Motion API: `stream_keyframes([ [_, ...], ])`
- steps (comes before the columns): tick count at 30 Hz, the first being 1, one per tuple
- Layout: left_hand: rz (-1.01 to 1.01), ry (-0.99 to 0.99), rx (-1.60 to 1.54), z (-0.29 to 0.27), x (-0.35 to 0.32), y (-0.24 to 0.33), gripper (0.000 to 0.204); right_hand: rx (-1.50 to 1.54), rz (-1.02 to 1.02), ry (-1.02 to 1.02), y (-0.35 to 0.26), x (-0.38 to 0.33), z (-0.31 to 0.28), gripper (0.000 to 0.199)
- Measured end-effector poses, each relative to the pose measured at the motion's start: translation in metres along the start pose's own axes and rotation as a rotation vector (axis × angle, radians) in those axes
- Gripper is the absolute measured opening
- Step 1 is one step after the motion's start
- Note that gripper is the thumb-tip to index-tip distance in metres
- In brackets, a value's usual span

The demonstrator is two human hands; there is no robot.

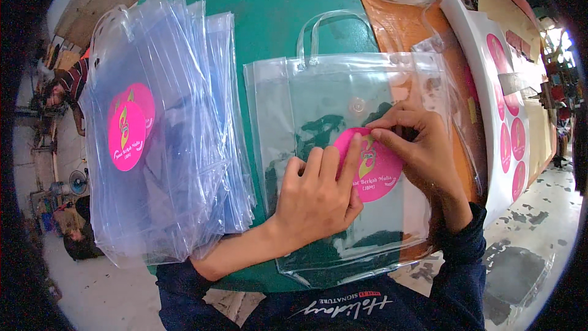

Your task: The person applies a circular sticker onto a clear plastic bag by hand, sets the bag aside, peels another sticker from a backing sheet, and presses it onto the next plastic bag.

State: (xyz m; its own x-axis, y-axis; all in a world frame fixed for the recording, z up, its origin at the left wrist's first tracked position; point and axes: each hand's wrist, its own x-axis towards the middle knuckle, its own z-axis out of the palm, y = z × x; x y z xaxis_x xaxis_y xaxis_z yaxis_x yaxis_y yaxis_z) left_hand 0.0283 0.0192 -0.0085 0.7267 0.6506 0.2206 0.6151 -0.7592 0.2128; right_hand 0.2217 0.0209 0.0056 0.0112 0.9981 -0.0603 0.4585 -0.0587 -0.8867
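One clear bag (306, 98) lies close to the near edge of the counter (263, 0), green surface showing beyond. One pink round sticker (386, 178) sits mid-bag. The left hand (318, 193), loosely open, presses it; the right hand (429, 147) pinches its far edge. One bag stack (177, 147) overhangs left; one sheet (474, 43) at right bears at least six stickers (518, 138).

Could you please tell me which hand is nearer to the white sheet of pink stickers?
Right. The right hand is left of the white sheet, pinching the upper edge of the round sticker; the left hand is farther left, its fingers on that sticker.
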Motion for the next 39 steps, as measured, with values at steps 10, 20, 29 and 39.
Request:
stream_keyframes([
  [10, -0.050, 0.065, -0.072, 0.0043, 0.0001, -0.0009, 0.067, -0.037, -0.022, 0.013, 0.0046, 0.0010, 0.0006, 0.013],
  [20, -0.026, 0.001, -0.036, 0.0011, -0.0028, 0.0000, 0.066, 0.001, -0.047, 0.024, 0.0061, 0.0011, 0.0014, 0.012],
  [29, -0.122, 0.040, 0.008, 0.0013, -0.0044, 0.0033, 0.068, -0.054, -0.056, 0.021, 0.0030, 0.0007, -0.0009, 0.012],
  [39, 0.048, 0.119, 0.064, 0.0049, -0.0094, 0.0032, 0.052, -0.068, -0.047, 0.020, 0.0020, 0.0019, -0.0012, 0.012],
])
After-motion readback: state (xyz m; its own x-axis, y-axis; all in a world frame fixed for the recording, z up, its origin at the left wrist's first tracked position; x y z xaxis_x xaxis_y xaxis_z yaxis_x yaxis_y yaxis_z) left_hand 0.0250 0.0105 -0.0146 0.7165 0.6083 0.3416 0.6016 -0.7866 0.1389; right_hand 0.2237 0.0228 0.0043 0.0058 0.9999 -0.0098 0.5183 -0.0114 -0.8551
